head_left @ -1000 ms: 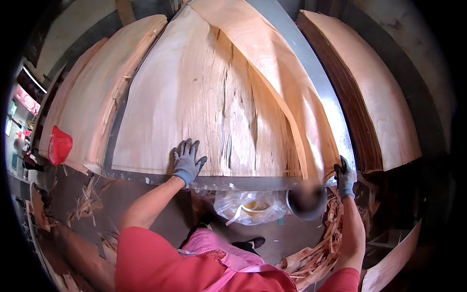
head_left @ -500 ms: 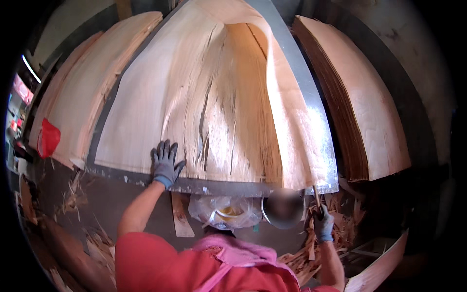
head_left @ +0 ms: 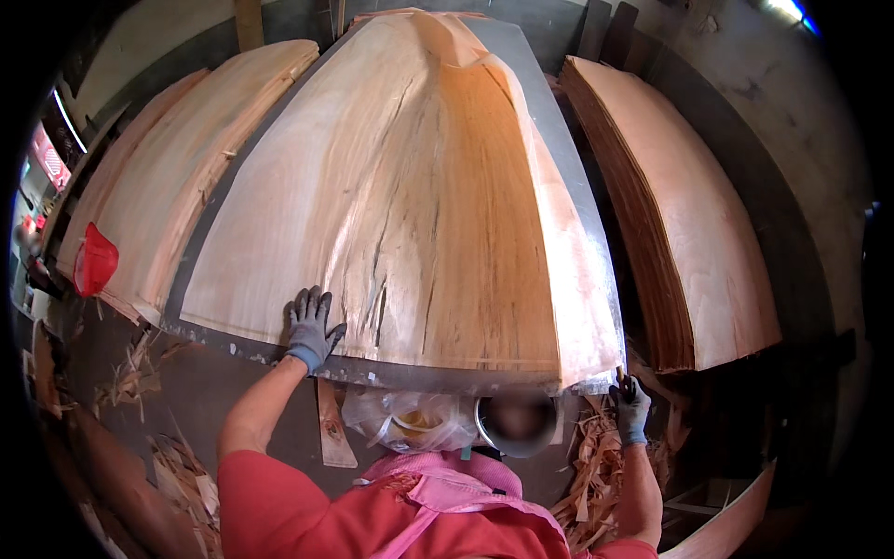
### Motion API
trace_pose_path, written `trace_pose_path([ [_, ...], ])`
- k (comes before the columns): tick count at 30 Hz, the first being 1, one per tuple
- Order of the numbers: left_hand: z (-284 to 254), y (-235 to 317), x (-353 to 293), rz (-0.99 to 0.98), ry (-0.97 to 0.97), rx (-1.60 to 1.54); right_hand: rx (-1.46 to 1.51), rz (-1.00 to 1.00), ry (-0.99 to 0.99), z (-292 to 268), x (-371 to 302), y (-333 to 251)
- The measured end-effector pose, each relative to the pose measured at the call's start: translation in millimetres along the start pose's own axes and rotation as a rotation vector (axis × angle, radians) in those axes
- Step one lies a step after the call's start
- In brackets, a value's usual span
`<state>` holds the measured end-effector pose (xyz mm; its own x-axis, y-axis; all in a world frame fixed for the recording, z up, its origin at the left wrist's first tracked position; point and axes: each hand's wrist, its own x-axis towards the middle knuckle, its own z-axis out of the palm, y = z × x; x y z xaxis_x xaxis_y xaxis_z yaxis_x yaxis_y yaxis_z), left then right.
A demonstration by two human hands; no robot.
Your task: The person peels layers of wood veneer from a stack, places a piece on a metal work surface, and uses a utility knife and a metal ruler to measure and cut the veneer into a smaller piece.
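Observation:
A large wood veneer sheet with dark lengthwise splits lies over a grey metal-topped table. My left hand, in a grey glove, presses flat on the sheet's near edge with its fingers spread. A paler strip of veneer runs along the sheet's right side, and a raised fold shows at the far end. My gloved right hand is closed at the table's near right corner. It grips a thin brown stick, of which only a short end shows; the fingers hide the rest.
Stacks of veneer stand left and right of the table. A red cap-like object rests by the left stack. Below the near edge are a clear plastic bag and a round container. Wood scraps litter the floor.
The veneer's curled right side has dropped and lies flatter, with its fold now farther back. My right hand has moved up to the table corner. The left hand stays on the near edge.

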<state>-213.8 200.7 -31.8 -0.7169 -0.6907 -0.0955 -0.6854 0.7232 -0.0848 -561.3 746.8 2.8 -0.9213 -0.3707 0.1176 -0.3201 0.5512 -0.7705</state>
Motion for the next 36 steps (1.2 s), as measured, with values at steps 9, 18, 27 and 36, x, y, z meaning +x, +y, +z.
trace_pose_path([
  [9, -3, 29, 0, 0.004, 0.046, -0.003, 0.572, 0.275, 0.011, -15, 47, 68],
  [18, 0, 39, 2, -0.043, -0.024, -0.003, 0.335, 0.365, 0.055, -53, 65, 97],
  [27, 6, 31, 23, -0.168, 0.142, -0.044, 0.322, 0.364, 0.024, -53, 30, 148],
  [36, 27, -39, 24, -0.306, 0.182, 0.042, 0.643, 0.258, -0.137, 10, 61, 12],
])
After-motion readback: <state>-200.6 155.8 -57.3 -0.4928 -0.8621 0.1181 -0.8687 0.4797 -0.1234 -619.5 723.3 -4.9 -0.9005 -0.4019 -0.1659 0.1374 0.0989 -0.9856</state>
